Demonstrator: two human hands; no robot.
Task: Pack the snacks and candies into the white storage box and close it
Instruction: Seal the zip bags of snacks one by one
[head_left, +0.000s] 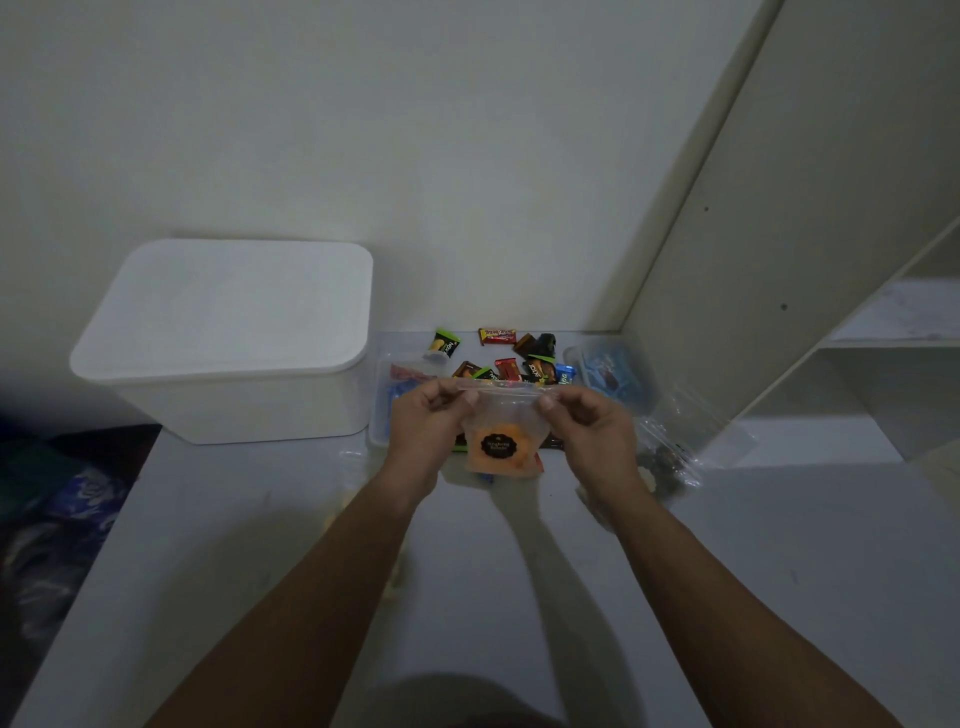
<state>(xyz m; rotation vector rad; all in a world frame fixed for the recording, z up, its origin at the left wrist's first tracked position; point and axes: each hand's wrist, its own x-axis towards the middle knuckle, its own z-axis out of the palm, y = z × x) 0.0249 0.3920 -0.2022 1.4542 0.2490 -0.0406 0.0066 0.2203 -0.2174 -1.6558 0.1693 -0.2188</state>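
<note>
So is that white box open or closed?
Closed. The lid sits flat on the white box, with no gap showing.

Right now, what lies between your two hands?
In the head view, a clear zip bag of orange snack hangs between left hand and right hand, which pinch its top corners.

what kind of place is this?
Probably a home room, maybe a bedroom: a white desk against a bare wall, built-in white shelving on the right, patterned bedding-like fabric at the left.

A white desk (519, 597) meets a pale wall (415, 130); white shelves (883, 338) stand right, dark patterned fabric (57, 519) lies left.
</note>
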